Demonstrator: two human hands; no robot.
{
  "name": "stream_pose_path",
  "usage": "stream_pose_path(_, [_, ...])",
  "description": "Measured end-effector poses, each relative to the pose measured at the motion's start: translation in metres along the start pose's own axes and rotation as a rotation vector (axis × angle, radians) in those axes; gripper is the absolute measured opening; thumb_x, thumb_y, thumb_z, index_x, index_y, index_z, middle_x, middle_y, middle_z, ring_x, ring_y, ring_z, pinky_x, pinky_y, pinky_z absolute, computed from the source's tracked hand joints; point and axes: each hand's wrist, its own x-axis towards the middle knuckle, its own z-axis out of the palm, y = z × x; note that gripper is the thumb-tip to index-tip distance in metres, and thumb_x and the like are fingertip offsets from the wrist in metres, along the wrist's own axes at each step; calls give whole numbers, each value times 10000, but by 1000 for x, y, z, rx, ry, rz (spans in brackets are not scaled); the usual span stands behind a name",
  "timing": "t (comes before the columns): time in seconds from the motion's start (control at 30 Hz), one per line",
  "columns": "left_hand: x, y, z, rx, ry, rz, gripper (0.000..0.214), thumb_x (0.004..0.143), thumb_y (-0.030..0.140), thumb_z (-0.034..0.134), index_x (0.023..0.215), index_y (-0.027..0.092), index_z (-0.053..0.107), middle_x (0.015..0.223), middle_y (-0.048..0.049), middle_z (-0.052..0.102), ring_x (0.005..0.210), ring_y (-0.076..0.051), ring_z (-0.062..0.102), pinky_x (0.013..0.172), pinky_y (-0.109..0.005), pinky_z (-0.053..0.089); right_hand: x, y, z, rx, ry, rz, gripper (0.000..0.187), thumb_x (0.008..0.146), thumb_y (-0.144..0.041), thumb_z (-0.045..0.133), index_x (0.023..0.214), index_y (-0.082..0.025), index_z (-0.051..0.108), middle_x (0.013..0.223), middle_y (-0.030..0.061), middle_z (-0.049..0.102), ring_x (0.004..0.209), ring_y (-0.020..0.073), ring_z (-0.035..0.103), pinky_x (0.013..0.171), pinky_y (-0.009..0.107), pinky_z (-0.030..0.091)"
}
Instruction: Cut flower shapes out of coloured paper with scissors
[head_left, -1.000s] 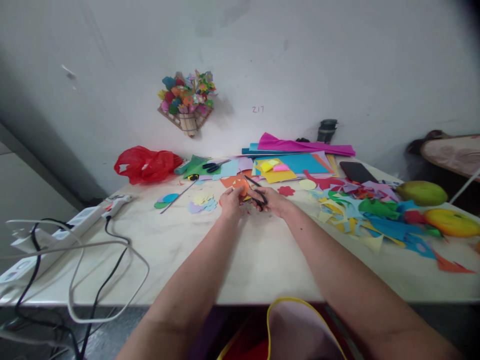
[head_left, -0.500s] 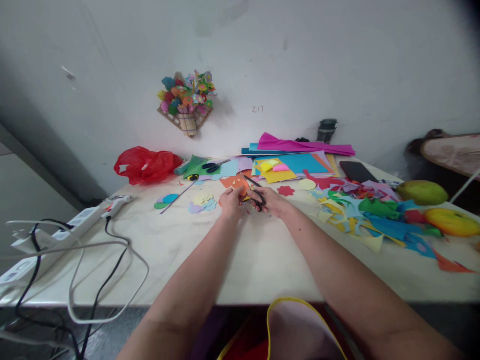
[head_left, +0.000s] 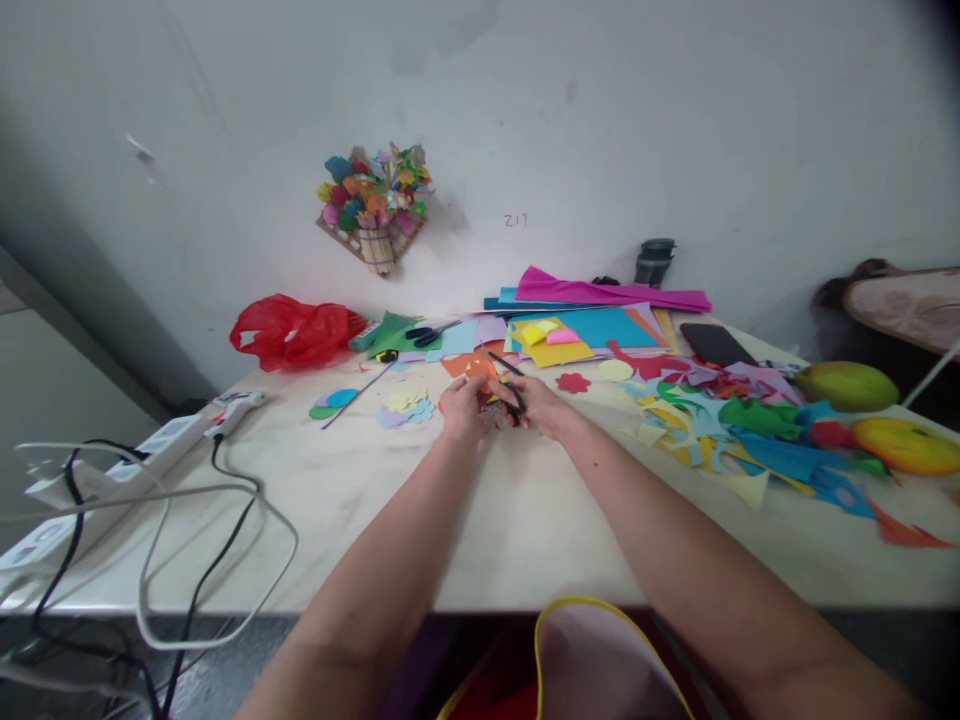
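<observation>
My left hand (head_left: 459, 407) is closed on a small orange paper piece (head_left: 481, 374) above the middle of the white table (head_left: 390, 500). My right hand (head_left: 541, 403) grips black-handled scissors (head_left: 508, 383), whose blades point up and left into the orange paper. Both hands sit close together, just in front of a spread of coloured paper sheets (head_left: 585, 325). Pale cut-out shapes (head_left: 405, 405) lie on the table left of my left hand.
Paper scraps (head_left: 750, 430) cover the right side, with two mangoes (head_left: 844, 385) and a black phone (head_left: 714, 343). A red plastic bag (head_left: 292, 330), a second pair of scissors (head_left: 424, 333), a power strip (head_left: 112, 480) with cables sit left. A paper bouquet (head_left: 375, 200) hangs on the wall.
The orange paper has turned slightly in my left hand and the scissors have shifted a little toward it. Both arms stay in place.
</observation>
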Motion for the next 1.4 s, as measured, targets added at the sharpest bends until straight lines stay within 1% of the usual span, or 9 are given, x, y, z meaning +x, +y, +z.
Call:
stream_pose_path(0.17, [-11, 7, 9, 6, 90, 27, 196, 627, 172, 704, 569, 166, 517, 485, 16, 579, 434, -120, 545, 495, -240, 443, -1, -1, 2, 5, 16, 3, 293, 816, -402, 702, 735, -170, 542, 492, -20, 550, 389, 87, 494, 297, 174, 252])
stream_pose_path(0.27, [-14, 9, 11, -19, 31, 22, 187, 642, 184, 704, 581, 164, 529, 500, 3, 600, 421, -119, 549, 481, -236, 439, -1, 0, 3, 3, 21, -3, 297, 820, -409, 694, 717, -177, 539, 481, -26, 539, 385, 88, 485, 301, 180, 245])
stream_pose_path(0.57, [-17, 11, 13, -35, 25, 2, 202, 640, 155, 682, 548, 165, 503, 463, -5, 584, 378, -119, 520, 435, -236, 392, 0, 0, 6, 7, 44, -2, 286, 798, -397, 713, 706, -187, 542, 476, -14, 537, 380, 98, 473, 296, 198, 229])
stream_pose_path(0.83, [-7, 7, 6, -4, 51, 30, 193, 618, 157, 700, 565, 166, 514, 478, -2, 590, 426, -114, 541, 476, -231, 424, 2, 0, 8, -5, 65, 4, 273, 804, -380, 713, 708, -181, 553, 472, -10, 540, 369, 98, 474, 294, 199, 226])
stream_pose_path(0.9, [-3, 5, 3, 29, 20, 26, 211, 612, 182, 717, 564, 167, 512, 502, -10, 602, 449, -120, 552, 490, -240, 434, 3, 1, 8, -13, 77, 11, 279, 802, -377, 719, 702, -180, 549, 472, -11, 541, 367, 96, 477, 293, 196, 220])
stream_pose_path(1.03, [3, 6, -2, 43, 31, 48, 248, 590, 173, 765, 569, 162, 518, 521, 4, 578, 516, -120, 582, 585, -251, 478, 2, -2, 5, 1, 105, 35, 258, 794, -358, 732, 732, -173, 563, 475, -22, 540, 361, 86, 473, 295, 185, 207])
stream_pose_path(1.13, [4, 11, -4, 23, -15, 16, 218, 588, 129, 763, 578, 153, 546, 544, 1, 584, 533, -114, 573, 632, -272, 508, 2, -5, -3, 18, 158, 43, 254, 774, -349, 752, 760, -163, 579, 482, -26, 549, 356, 77, 470, 299, 178, 214])
stream_pose_path(1.27, [6, 17, -12, 52, -183, -52, 195, 570, 118, 798, 630, 134, 612, 667, -62, 667, 643, -168, 638, 721, -343, 545, 3, -8, -20, 58, 227, -19, 301, 689, -329, 819, 758, -159, 580, 530, -19, 585, 410, 83, 518, 320, 173, 249])
stream_pose_path(1.4, [10, 18, -20, 156, -311, -111, 191, 542, 150, 816, 631, 110, 652, 665, -80, 679, 599, -167, 625, 654, -329, 535, 6, -7, -33, 111, 272, -38, 364, 628, -318, 848, 828, -165, 585, 579, -12, 622, 455, 95, 554, 354, 178, 275])
